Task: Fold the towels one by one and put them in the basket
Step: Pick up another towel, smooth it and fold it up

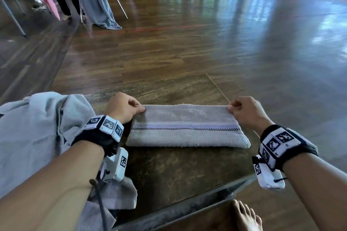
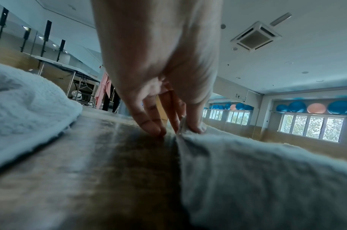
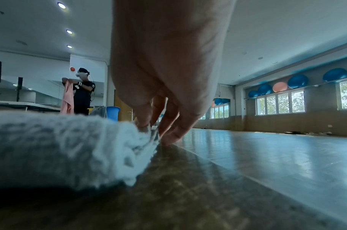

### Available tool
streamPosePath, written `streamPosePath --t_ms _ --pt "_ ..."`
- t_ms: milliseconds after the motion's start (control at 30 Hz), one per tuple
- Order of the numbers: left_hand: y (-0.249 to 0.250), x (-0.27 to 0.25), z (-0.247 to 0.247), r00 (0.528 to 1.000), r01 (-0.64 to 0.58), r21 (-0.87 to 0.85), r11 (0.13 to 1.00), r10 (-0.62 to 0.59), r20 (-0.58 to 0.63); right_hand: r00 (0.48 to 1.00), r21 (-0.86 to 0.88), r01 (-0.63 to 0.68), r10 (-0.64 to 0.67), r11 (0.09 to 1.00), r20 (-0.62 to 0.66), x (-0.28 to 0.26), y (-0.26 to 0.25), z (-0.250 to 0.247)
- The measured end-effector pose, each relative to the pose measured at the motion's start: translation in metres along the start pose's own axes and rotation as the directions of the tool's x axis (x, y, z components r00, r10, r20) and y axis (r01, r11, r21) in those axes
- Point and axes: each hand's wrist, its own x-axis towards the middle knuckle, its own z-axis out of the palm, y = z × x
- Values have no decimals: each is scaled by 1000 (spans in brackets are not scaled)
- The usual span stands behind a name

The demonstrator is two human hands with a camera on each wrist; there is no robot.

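A folded grey towel [image 1: 187, 127] with a purple and black stripe lies flat on the dark table [image 1: 178, 174]. My left hand [image 1: 123, 108] pinches its far left corner between thumb and fingers; the left wrist view shows the same pinch on the towel [image 2: 257, 171] by my left hand [image 2: 180, 129]. My right hand [image 1: 244, 110] pinches the far right corner, and the right wrist view shows my right hand [image 3: 150, 129] on the towel's [image 3: 70, 147] edge. No basket is in view.
A heap of light blue towels [image 1: 37, 137] lies on the table's left side under my left forearm, also seen as a blue pile [image 2: 20, 109]. Wooden floor [image 1: 206, 33] spreads beyond the table. Far off, another person [image 3: 82, 93] holds a pink cloth.
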Motion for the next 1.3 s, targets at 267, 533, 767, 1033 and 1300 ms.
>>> streamPosePath --t_ms 267,533,767,1033,1300 --pt "16 -4 -8 993 -63 95 993 53 105 997 -35 47 -48 998 -53 -4 -7 -5" --pt "37 -15 -64 846 -359 -39 933 308 -435 871 457 388 -156 800 -466 -14 -48 -52" --pt "-6 -50 -40 980 -199 -101 975 197 -25 975 235 221 -218 947 -39 -60 -11 -26" --pt "-13 -44 -15 986 161 81 984 -164 35 998 -77 64 -63 995 9 -50 -7 2" --pt "-7 -37 -11 961 255 153 955 -268 74 995 -49 -98 99 994 10 -46 -14 3"
